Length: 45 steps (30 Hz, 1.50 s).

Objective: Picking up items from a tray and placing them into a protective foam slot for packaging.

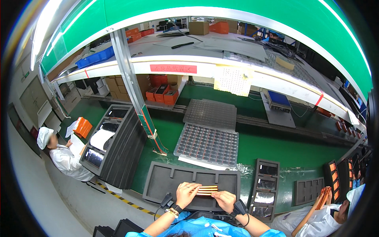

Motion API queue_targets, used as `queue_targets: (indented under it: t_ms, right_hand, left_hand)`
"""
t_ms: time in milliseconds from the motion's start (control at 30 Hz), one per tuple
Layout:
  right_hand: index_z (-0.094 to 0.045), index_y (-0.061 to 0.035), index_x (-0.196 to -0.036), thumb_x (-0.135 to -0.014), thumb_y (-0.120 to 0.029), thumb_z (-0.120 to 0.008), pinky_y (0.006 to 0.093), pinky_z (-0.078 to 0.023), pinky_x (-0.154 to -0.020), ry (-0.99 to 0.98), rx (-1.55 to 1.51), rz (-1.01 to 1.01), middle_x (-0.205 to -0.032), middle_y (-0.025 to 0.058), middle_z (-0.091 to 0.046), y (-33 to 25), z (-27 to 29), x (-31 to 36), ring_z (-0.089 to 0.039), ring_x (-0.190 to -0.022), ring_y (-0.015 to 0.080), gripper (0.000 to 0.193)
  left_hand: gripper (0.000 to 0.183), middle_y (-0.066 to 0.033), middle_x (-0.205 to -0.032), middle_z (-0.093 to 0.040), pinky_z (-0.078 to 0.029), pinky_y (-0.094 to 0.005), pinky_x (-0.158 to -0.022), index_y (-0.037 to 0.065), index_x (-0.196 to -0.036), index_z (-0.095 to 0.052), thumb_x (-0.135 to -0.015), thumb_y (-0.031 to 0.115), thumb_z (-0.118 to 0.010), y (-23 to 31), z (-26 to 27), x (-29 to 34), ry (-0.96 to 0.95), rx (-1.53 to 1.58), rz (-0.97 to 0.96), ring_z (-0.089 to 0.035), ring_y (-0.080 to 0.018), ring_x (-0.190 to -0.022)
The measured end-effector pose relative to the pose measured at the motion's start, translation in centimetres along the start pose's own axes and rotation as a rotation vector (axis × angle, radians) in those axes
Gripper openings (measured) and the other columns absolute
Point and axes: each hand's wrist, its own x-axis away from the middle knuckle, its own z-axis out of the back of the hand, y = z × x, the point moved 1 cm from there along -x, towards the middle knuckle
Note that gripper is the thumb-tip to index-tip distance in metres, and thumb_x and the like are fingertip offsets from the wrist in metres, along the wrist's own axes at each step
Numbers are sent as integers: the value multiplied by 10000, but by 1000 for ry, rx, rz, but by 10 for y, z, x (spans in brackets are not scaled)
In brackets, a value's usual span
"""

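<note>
Several thin slabs with orange edges [207, 190] are held edge-up in front of me, stacked with narrow gaps between them. My left hand [187, 194] grips their left end, its fingers closed over it. At the other end my right hand [224, 200] pinches the slabs between thumb and fingers. Their exact kind is hard to make out. Both hands are above a black foam tray [160, 179] with moulded compartments, and dark wristbands with cables circle both wrists.
Beyond the foam tray lies a clear plastic tray [207, 144] of small parts on the green bench. A foam tray of dark-screened phones [265, 185] is at right. Left stands a tall tray stack [126, 158] beside a metal post [128, 73]. Co-workers [67, 158] sit at both sides.
</note>
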Motion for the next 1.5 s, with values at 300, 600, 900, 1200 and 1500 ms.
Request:
queue_targets:
  t_ms: [300,600,900,1200,1500]
  right_hand:
    - [-689,-7,-824,-734,42,-791,320,-600,-703,9,-25,17,-849,98,-746,2,-2,1,-738,-794,234,144]
    - [-748,-163,-946,-756,-272,-850,347,-566,-722,-141,286,-83,-1037,90,-602,-3,-3,19,-634,-912,257,242]
    - [-689,-129,-1091,-804,-217,-818,367,-528,-730,-98,108,-200,-1051,131,-569,12,-14,33,-619,-908,283,327]
    - [-690,-85,-1082,-837,-90,-749,323,-518,-687,-19,103,-213,-961,98,-602,8,-5,31,-612,-881,229,252]
    - [-628,-67,-1192,-874,-76,-704,286,-517,-691,56,-56,-457,-1093,102,-610,5,13,7,-620,-910,174,326]
  left_hand:
    - [141,17,-958,-760,-498,-342,-804,177,-986,-784,-856,188,-730,1,0,-1,-6,-3,-4,-663,-181,-842]
    - [146,14,-966,-759,-485,-345,-813,174,-993,-783,-877,225,-711,0,0,-4,-27,-5,10,-657,-189,-856]
    - [508,-56,-1050,-696,-427,-399,-986,123,-1160,-639,-801,460,-763,27,30,-33,-451,-317,-157,-652,-236,-983]
    - [486,-64,-922,-691,-524,-403,-802,105,-1031,-582,-689,357,-820,13,11,-35,-624,-409,-160,-689,-254,-910]
    - [513,-71,-888,-724,-555,-412,-778,127,-1029,-657,-682,462,-831,19,23,-25,-496,-371,42,-709,-271,-877]
